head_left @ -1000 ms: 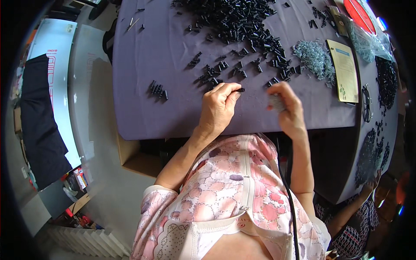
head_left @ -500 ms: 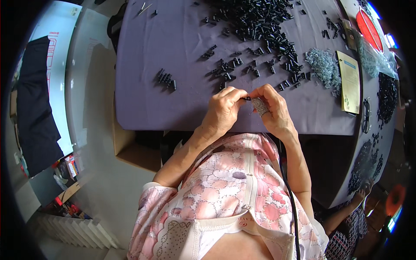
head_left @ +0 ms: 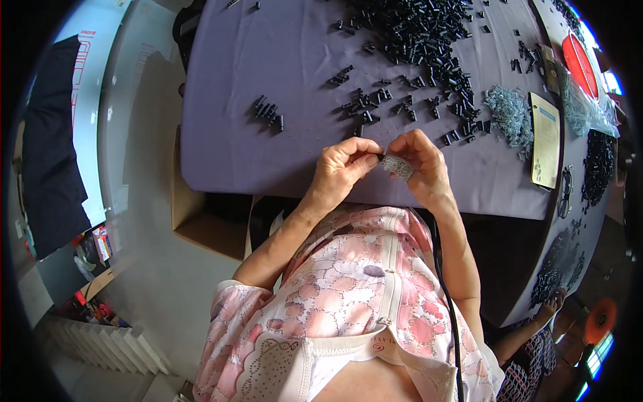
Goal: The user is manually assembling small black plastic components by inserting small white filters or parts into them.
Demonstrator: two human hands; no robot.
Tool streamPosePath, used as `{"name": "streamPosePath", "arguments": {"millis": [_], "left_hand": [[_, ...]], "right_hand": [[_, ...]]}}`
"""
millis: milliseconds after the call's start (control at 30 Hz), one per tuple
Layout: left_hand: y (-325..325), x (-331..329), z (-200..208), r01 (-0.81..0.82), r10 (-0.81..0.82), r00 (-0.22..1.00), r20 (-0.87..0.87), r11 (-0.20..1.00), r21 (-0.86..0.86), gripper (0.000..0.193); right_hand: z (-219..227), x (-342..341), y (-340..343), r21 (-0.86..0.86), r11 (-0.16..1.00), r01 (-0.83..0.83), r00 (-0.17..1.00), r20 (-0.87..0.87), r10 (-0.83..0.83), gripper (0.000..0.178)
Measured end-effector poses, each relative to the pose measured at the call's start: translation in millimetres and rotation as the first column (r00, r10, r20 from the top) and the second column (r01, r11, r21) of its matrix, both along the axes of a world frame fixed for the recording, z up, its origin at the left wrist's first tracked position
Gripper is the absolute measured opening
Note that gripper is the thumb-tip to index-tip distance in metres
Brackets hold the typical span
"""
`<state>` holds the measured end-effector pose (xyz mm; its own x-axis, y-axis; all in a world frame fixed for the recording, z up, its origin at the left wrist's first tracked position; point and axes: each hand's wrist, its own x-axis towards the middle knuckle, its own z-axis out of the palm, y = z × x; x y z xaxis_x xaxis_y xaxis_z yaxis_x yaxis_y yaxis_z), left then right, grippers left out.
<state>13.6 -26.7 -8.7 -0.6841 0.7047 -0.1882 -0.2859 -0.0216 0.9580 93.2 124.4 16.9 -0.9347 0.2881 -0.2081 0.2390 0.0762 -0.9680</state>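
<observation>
Near the table's front edge my left hand (head_left: 343, 171) is closed, thumb and finger pinching a small black piece (head_left: 380, 157). Its exact shape is mostly hidden by the fingers. Close beside it my right hand (head_left: 426, 171) is closed with fingers curled. A grey speckled cover (head_left: 397, 167) shows at that hand's thumb side, its end against the black piece; whether it is a thumb wrap or a held thing I cannot tell. Just beyond my hands lie several small black cylindrical parts (head_left: 365, 100), and a short row of similar black parts (head_left: 269, 112) lies to the left.
A large heap of black parts (head_left: 415, 30) covers the far middle of the purple-grey tablecloth (head_left: 228, 154). Rightward are a pile of small clear pieces (head_left: 510, 114), a yellow booklet (head_left: 544, 141), glasses (head_left: 566, 191) and a red oval item (head_left: 580, 67). Another person's hand (head_left: 552, 301) shows at lower right.
The view has shifted, so the table's things sit slightly lower and further right. My hands stay together at the black piece, with the right fingers a little further from the left ones.
</observation>
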Motion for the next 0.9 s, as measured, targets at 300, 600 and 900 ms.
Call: {"name": "streamPosePath", "arguments": {"millis": [300,600,900], "left_hand": [[-29.0,-14.3,-12.4,-0.067,-0.051,0.919,0.390,0.956,0.284,0.011],[-40.9,-31.6,-14.9,-0.160,0.041,0.907,0.419,0.954,0.254,0.012],[-38.7,-28.1,-13.9,-0.235,0.104,0.891,0.442,0.938,0.254,0.013]], "right_hand": [[-2.6,-23.8,-14.9,0.075,0.989,-0.129,0.991,0.033,0.127,0.021],[7.1,-54.1,-8.3,0.624,0.779,-0.062,0.998,0.056,0.035,0.030],[1.9,-61.0,-11.0,0.691,0.722,-0.045,0.993,-0.048,0.108,0.032]]}}
